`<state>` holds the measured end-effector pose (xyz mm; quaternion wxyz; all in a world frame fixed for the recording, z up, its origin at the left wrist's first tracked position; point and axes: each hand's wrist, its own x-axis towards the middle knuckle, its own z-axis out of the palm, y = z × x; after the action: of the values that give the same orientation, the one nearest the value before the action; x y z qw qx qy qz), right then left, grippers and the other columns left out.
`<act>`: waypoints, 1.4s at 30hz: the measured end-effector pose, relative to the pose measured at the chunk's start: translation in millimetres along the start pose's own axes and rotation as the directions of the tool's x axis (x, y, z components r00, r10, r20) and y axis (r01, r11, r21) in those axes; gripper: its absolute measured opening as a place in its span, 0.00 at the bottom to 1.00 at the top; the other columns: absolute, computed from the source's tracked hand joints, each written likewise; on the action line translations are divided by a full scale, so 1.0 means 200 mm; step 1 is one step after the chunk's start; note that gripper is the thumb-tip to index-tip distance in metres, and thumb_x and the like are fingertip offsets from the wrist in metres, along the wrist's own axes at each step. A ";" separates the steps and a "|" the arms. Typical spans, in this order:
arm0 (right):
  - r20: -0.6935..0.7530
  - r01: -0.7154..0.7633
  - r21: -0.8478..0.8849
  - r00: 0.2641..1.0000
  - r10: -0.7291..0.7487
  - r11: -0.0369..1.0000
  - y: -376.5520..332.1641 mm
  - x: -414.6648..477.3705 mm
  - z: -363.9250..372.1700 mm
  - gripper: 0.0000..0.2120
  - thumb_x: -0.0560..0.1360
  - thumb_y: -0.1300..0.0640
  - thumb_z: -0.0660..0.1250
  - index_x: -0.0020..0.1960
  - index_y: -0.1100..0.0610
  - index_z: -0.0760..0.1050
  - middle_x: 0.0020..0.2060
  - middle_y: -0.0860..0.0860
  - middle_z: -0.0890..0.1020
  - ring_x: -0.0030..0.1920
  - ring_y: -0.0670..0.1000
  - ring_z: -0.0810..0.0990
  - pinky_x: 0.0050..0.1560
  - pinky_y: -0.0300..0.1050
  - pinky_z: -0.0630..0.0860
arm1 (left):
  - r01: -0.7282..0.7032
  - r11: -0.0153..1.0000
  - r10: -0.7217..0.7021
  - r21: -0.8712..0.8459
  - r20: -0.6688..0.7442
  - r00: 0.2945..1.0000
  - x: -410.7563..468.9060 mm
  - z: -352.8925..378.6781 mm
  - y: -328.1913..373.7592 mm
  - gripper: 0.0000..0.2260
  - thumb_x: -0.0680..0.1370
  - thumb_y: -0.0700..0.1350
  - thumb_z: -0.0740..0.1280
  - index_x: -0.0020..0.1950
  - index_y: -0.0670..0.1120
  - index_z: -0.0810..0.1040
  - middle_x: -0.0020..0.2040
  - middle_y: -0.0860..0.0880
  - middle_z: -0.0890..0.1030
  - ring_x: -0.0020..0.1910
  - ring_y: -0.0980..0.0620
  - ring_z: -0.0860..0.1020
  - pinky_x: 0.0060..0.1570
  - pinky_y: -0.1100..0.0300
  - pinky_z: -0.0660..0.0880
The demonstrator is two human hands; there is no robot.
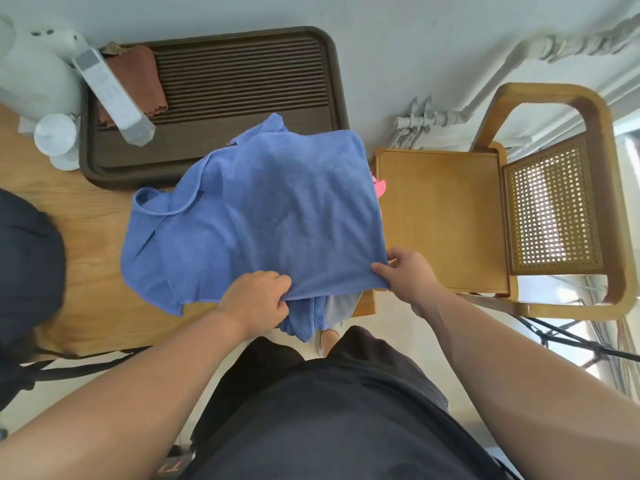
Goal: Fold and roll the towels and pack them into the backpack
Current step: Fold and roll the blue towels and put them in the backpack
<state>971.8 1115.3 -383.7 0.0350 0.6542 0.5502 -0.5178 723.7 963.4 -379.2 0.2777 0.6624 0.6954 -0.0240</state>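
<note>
Head view is cutting off the backpack [27, 271] at nine o'clock; one blue towel [263, 216], spread over the table [86, 237], is hiding most of a pink item [379, 188] (a sliver is peeking out at three o'clock). The tray [332, 81] at twelve o'clock is holding one brown cloth [138, 81]. The left hand [254, 299] and right hand [405, 275] are each pinching the towel's near edge.
</note>
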 end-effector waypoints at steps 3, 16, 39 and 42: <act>-0.025 -0.006 -0.050 1.000 0.005 0.999 0.03 0.01 -0.02 0.07 0.76 0.52 0.71 0.50 0.54 0.79 0.39 0.53 0.81 0.38 0.55 0.78 0.34 0.43 0.70 | 0.023 0.999 -0.018 -0.045 0.107 0.994 -0.01 0.00 0.01 0.06 0.74 0.42 0.64 0.40 0.49 0.67 0.39 0.52 0.71 0.39 0.49 0.71 0.36 0.57 0.63; 0.112 0.626 -0.394 0.760 -0.641 0.673 -0.60 -0.16 0.40 0.23 0.77 0.45 0.68 0.69 0.50 0.70 0.61 0.51 0.73 0.65 0.55 0.71 0.63 0.52 0.72 | 0.558 0.722 -0.640 -0.409 -0.087 0.764 -0.28 -0.16 -0.31 0.14 0.76 0.53 0.71 0.57 0.49 0.75 0.53 0.52 0.73 0.52 0.49 0.76 0.50 0.52 0.75; 0.392 0.516 -0.750 0.850 -0.351 0.414 -1.05 -0.37 1.09 0.29 0.77 0.39 0.65 0.75 0.46 0.66 0.75 0.50 0.63 0.72 0.59 0.64 0.70 0.56 0.68 | 0.386 0.356 -0.791 -0.851 -0.055 0.609 -0.50 -0.15 -0.91 0.12 0.73 0.37 0.67 0.36 0.46 0.65 0.32 0.50 0.70 0.30 0.52 0.66 0.28 0.58 0.62; 0.386 0.576 -0.710 0.800 -0.460 0.405 -1.25 -0.36 1.21 0.25 0.77 0.42 0.66 0.72 0.47 0.70 0.71 0.49 0.68 0.68 0.59 0.68 0.65 0.56 0.71 | 0.307 0.286 -0.786 -0.907 -0.039 0.617 -0.57 -0.19 -0.95 0.06 0.75 0.36 0.64 0.42 0.46 0.71 0.37 0.50 0.73 0.34 0.51 0.70 0.31 0.59 0.66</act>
<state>639.3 1015.1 -312.5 0.1980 0.3271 0.8927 -0.2387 528.9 852.5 -363.1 0.3454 0.1286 0.8484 0.3801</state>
